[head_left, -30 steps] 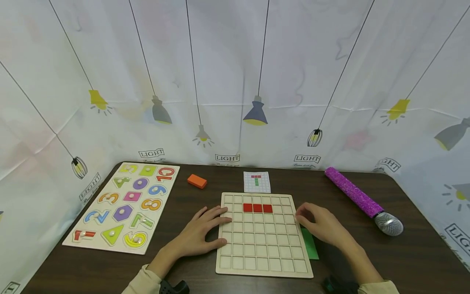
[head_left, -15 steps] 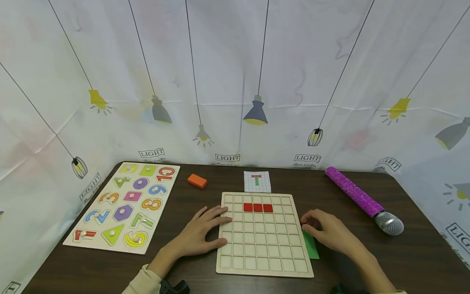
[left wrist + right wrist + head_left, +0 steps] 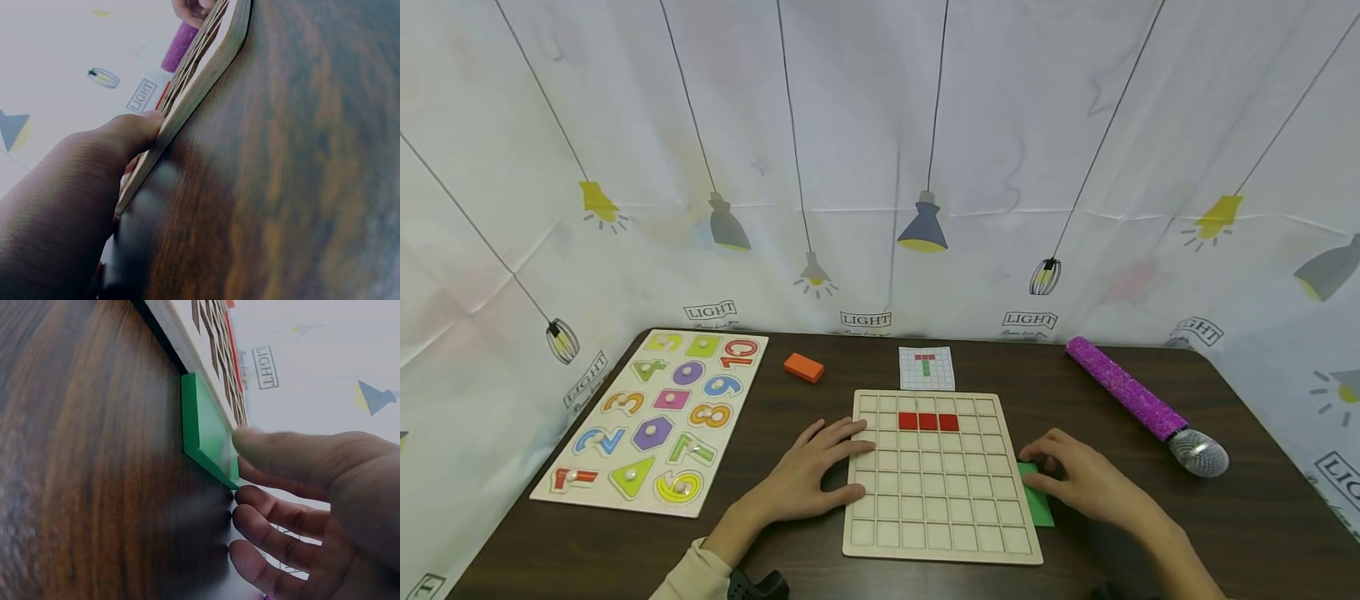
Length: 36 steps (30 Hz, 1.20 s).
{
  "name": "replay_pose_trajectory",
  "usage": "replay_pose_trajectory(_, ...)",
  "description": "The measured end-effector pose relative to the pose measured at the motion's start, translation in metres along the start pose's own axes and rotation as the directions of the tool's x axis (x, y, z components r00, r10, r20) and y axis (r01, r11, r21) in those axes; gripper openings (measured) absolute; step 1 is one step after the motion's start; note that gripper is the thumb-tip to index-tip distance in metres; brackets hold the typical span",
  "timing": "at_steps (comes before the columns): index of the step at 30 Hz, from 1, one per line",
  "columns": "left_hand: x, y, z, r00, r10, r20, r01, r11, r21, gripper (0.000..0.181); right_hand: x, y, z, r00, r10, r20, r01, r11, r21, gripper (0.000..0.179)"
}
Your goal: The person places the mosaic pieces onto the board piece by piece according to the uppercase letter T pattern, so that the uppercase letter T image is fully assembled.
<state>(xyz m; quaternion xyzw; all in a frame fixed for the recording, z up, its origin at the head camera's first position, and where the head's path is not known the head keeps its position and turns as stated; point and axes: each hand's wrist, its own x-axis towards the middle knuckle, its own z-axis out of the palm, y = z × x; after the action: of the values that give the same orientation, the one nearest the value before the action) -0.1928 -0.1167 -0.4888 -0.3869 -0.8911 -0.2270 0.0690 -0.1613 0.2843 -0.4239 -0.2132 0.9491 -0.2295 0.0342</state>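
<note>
A pale wooden grid board (image 3: 917, 508) lies on the table, with three red squares (image 3: 928, 422) side by side in an upper row. My left hand (image 3: 812, 475) rests along its left edge, fingers spread, fingertips on the board; the left wrist view shows the thumb (image 3: 140, 128) against the rim. By the right edge lies a flat green block (image 3: 212, 434), its left part hidden beside the board. My right hand (image 3: 1082, 479) is at the block's far end, fingers loosely bent. Its thumb (image 3: 269, 447) overlaps the block's edge, with the index finger partly hidden behind.
Behind the board lies a small card (image 3: 927, 369) printed with a red and green T pattern. An orange block (image 3: 804, 367) is at the back left. A number-and-shape puzzle board (image 3: 617, 454) occupies the left, and a purple glittery microphone (image 3: 1123, 387) the right.
My right hand has drawn away from the board's right edge, slightly right and towards me, down to the green block. The left hand stays in place.
</note>
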Motion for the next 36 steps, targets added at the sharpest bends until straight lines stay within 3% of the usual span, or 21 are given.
replay_pose_trajectory(10, 0.001, -0.001, 0.000, 1.000, 0.000, 0.001, 0.000, 1.000, -0.002, 0.055, 0.001, 0.005, -0.001, 1.000, 0.030, -0.010, -0.029, 0.999, 0.023, 0.020)
replay_pose_trajectory(17, 0.000, -0.001, 0.002, 1.000, 0.004, 0.000, -0.004, 1.000, -0.002, 0.055, 0.004, 0.009, 0.001, 0.997, 0.056, -0.062, -0.053, 0.997, 0.052, 0.018)
replay_pose_trajectory(25, 0.000, 0.000, 0.001, 1.000, 0.000, 0.004, 0.000, 1.000, -0.009, 0.055, 0.007, 0.005, 0.000, 0.990, -0.029, -0.141, 0.041, 0.996, 0.079, 0.029)
replay_pose_trajectory(36, 0.000, 0.000, 0.000, 1.000, -0.002, -0.005, 0.001, 1.000, -0.024, 0.055, 0.016, -0.006, -0.001, 0.986, -0.025, -0.162, 0.040, 0.995, 0.089, 0.013)
